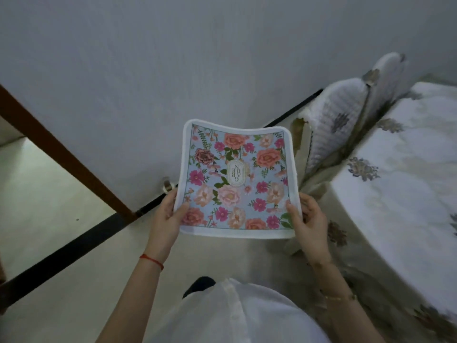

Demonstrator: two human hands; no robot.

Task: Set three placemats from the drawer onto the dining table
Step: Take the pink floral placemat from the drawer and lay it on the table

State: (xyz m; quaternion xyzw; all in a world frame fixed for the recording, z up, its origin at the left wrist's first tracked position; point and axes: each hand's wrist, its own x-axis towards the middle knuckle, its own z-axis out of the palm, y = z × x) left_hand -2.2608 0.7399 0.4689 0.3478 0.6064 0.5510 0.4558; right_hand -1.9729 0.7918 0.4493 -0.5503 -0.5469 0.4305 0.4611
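Grey wall [197, 58] fills the upper view, with pale floor [61, 194] below it and a dark skirting strip between them. At the right stands the dining table [408, 181] under a white cloth with grey floral motifs; no placemat shows on the visible part. Two covered chairs [336, 134] are pushed against its edge. One floral placemat [235, 179] is in view, held in the air left of the table. The left hand [168, 214] grips its near left edge, the right hand [309, 219] its near right edge, thumbs on top. It looks light and pliable, bowing slightly along its far side, so supporting both sides seems wise. A red thread [152, 261] circles the left wrist.
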